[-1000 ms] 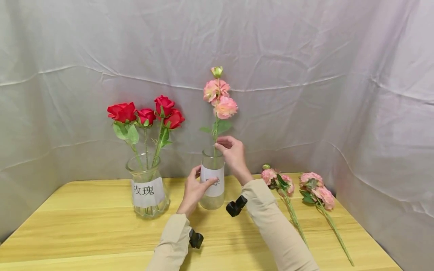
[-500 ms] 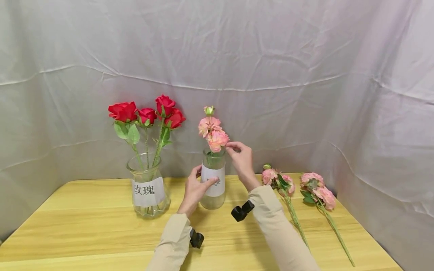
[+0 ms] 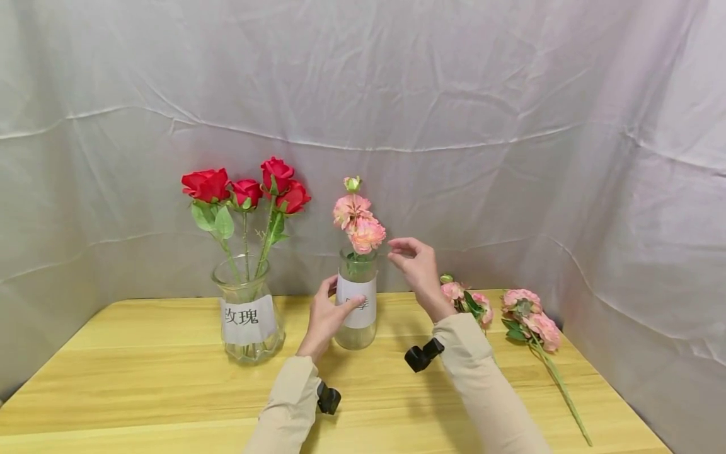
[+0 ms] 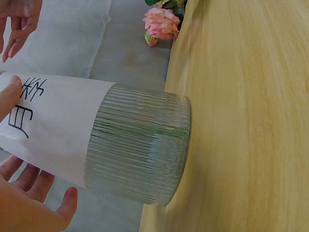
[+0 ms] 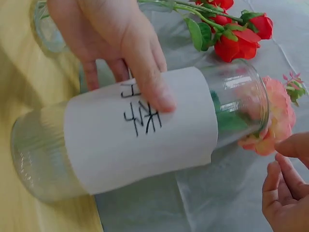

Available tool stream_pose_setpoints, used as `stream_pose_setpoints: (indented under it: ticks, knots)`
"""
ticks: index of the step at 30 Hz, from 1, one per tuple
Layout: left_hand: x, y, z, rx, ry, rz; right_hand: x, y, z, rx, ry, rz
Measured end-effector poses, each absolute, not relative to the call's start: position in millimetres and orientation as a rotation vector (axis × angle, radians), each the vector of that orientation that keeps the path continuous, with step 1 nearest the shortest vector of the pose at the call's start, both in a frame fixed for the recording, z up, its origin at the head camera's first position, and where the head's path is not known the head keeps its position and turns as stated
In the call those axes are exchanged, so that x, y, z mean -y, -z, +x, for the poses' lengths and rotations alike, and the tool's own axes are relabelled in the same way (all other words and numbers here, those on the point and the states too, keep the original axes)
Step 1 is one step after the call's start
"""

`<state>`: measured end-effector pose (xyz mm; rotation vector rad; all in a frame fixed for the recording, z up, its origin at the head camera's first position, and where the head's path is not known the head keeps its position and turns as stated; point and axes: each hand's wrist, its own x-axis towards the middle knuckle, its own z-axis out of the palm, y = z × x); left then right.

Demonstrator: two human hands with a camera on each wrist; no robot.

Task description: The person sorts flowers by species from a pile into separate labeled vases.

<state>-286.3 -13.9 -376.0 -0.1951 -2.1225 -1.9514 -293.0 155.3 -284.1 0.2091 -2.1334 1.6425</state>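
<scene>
My left hand (image 3: 329,318) grips a ribbed glass vase (image 3: 356,337), its thumb across the white paper label (image 5: 178,140) and the other fingers round the side. In the vase stands a stem of pink flowers (image 3: 365,234), blooms just over the rim and a small bud on top. Through the glass, the left wrist view shows the green stem (image 4: 164,130) reaching down to the base. My right hand (image 3: 418,268) hovers to the right of the blooms, fingers loosely bent and holding nothing.
A second labelled glass vase (image 3: 249,353) with several red roses (image 3: 246,192) stands to the left. Two pink flower stems lie on the wooden table (image 3: 170,391) at right, one (image 3: 541,331) in full view, the other (image 3: 479,306) partly behind the right sleeve. A grey curtain (image 3: 454,126) hangs behind.
The pink flower stem has dropped down into the vase. My right hand has let go of it and moved away to the right. The left hand stays on the vase.
</scene>
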Motion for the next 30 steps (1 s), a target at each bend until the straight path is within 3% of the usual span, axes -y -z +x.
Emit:
stream_pose_setpoints:
  ticks: [14,30]
  knots:
    - [12,377,-287,2.113,1.940,-0.188,-205,307,-269,2.381,-1.544,0.309]
    - [14,377,-286,2.121,1.943,-0.205,-288,329,-234,2.511,-1.402,0.152]
